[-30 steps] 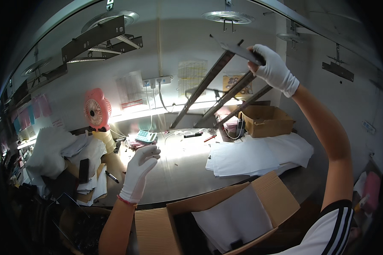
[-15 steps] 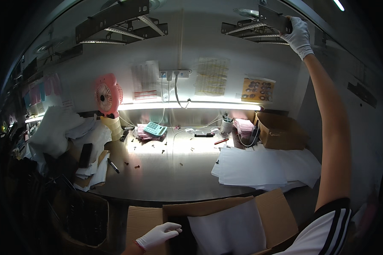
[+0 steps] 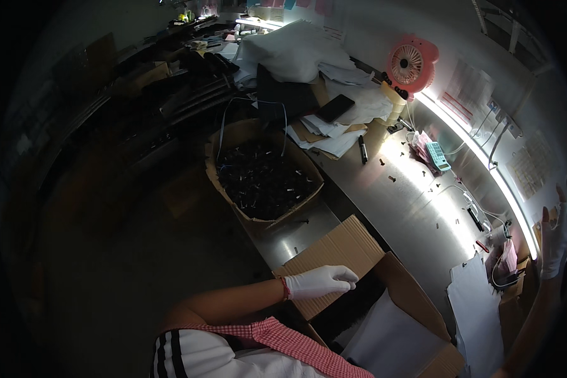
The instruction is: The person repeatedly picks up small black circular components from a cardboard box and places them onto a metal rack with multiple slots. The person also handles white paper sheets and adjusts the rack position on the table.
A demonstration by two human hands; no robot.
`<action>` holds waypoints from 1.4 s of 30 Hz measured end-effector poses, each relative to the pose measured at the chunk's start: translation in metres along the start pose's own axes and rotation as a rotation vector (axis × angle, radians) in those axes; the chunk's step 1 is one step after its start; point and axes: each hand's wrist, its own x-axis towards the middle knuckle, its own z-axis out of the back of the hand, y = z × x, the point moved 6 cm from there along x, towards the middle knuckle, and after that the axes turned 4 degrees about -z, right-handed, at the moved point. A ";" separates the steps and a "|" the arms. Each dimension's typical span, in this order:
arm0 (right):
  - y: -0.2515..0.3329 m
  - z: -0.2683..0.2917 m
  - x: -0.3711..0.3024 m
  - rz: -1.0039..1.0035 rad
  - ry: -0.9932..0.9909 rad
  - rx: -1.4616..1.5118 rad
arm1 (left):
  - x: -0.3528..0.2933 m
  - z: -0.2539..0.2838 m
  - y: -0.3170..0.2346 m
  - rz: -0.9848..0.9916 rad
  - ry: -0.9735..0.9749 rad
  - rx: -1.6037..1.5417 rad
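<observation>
My left hand [image 3: 321, 281], in a white glove, hovers over the flap [image 3: 334, 258] of an open cardboard carton, its fingers loosely bent and nothing seen in them. Inside that carton a white sheet [image 3: 390, 337] lies beside dark contents too dim to make out. At the far right, my right hand [image 3: 554, 242], gloved too, is raised near the wall with fingers apart and no object visible in it. White paper sheets [image 3: 479, 309] lie on the metal bench below that hand.
Left of the bench stands a cardboard box [image 3: 318, 189] of small dark parts. A phone [image 3: 336, 108] rests on papers. Behind are a pink fan [image 3: 412, 63], a lit tube [image 3: 479, 151] and a turquoise calculator [image 3: 437, 156]. A marker [image 3: 363, 150] and loose screws [image 3: 392, 179] lie on the bench.
The view has swung left, bringing the box of dark parts into full sight. My right hand has come away from the dark metal bracket overhead. My left hand stays by the carton.
</observation>
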 end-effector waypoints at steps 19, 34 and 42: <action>0.804 -0.102 0.226 -0.102 1.131 1.917 | -0.419 0.160 0.167 0.188 -1.020 -0.479; 1.094 -0.244 0.375 -0.588 1.623 1.780 | -0.514 0.197 0.239 0.182 -1.761 -0.898; 1.118 -0.255 0.378 -0.426 1.889 1.794 | -0.511 0.251 0.240 0.192 -1.778 -0.885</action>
